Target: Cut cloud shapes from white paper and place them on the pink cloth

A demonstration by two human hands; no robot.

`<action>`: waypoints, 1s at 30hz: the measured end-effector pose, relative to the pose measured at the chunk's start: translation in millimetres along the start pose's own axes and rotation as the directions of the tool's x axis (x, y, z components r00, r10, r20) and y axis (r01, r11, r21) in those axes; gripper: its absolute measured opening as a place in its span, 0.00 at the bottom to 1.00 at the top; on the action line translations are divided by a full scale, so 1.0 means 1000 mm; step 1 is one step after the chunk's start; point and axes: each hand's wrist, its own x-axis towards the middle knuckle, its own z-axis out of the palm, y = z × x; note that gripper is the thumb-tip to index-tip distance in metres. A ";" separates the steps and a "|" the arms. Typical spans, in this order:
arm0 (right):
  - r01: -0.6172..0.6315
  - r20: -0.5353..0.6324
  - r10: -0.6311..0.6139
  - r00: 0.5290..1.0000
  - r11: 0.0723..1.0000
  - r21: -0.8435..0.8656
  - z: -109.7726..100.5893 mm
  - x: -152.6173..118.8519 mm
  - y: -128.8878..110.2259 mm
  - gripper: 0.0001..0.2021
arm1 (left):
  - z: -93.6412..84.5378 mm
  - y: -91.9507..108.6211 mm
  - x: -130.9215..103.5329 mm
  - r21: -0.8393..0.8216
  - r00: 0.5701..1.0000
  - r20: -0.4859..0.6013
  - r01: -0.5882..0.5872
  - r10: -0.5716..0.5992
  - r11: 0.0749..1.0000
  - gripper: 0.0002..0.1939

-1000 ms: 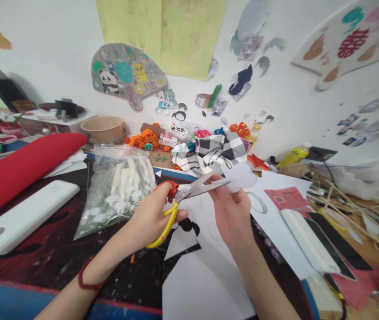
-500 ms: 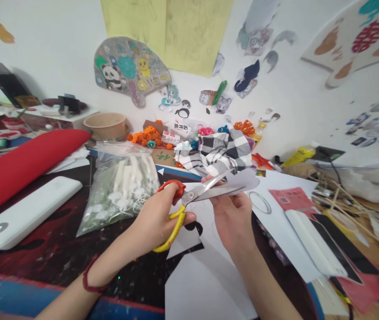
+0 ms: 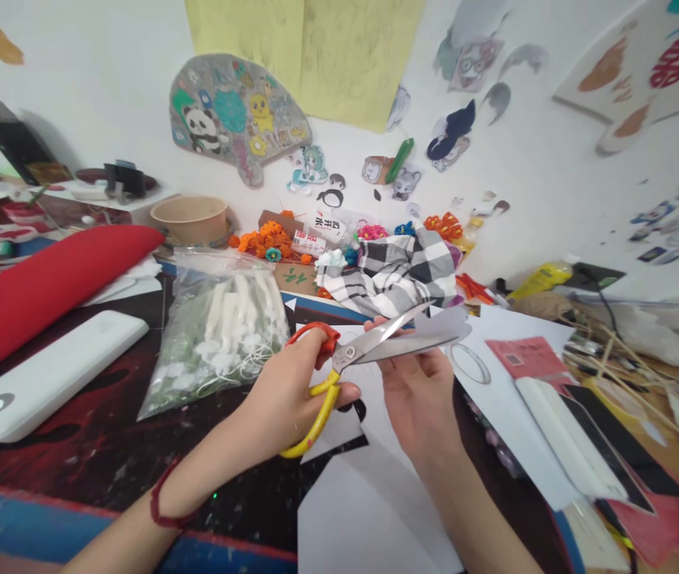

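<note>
Two hands busy: my left hand (image 3: 283, 402) is curled tight thru the handles of the scissors (image 3: 351, 359), blades parted w/ the white paper cutout (image 3: 447, 325) between them. My right hand (image 3: 420, 399) pinches that cutout from below, above the table's white sheet (image 3: 512, 383), near the checked cloth (image 3: 396, 275).

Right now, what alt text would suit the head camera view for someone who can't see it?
A left hand works yellow-handled scissors, blades open around a white paper piece held by the right hand, above a cluttered craft table.
</note>
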 end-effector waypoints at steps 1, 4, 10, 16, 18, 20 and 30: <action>-0.002 0.000 0.002 1.000 1.000 -0.006 0.000 0.000 0.000 0.06 | 0.000 0.000 0.000 -0.003 1.000 0.003 -0.003 0.003 1.000 0.17; -0.009 -0.003 0.009 1.000 1.000 -0.008 0.000 -0.001 0.000 0.06 | 0.000 0.000 -0.001 -0.015 1.000 0.008 -0.008 0.008 1.000 0.18; -0.014 0.000 0.014 1.000 1.000 0.026 -0.001 -0.001 0.001 0.05 | 0.001 -0.002 -0.002 -0.021 1.000 0.011 -0.008 0.008 1.000 0.19; -0.011 -0.012 0.011 1.000 1.000 0.014 -0.001 -0.002 0.001 0.06 | 0.002 -0.002 -0.001 -0.010 1.000 0.001 -0.024 0.024 1.000 0.17; -0.013 -0.016 0.014 1.000 1.000 0.008 -0.001 -0.002 0.001 0.06 | 0.002 -0.001 0.000 -0.010 1.000 0.000 -0.022 0.022 1.000 0.17; -0.013 -0.013 0.013 1.000 1.000 0.005 0.000 -0.002 0.001 0.06 | 0.002 0.000 0.000 -0.006 1.000 0.001 -0.017 0.017 1.000 0.17; 0.005 -0.008 -0.005 1.000 1.000 -0.005 0.000 -0.002 0.000 0.06 | 0.002 -0.002 0.000 0.049 1.000 0.002 0.007 -0.007 0.999 0.17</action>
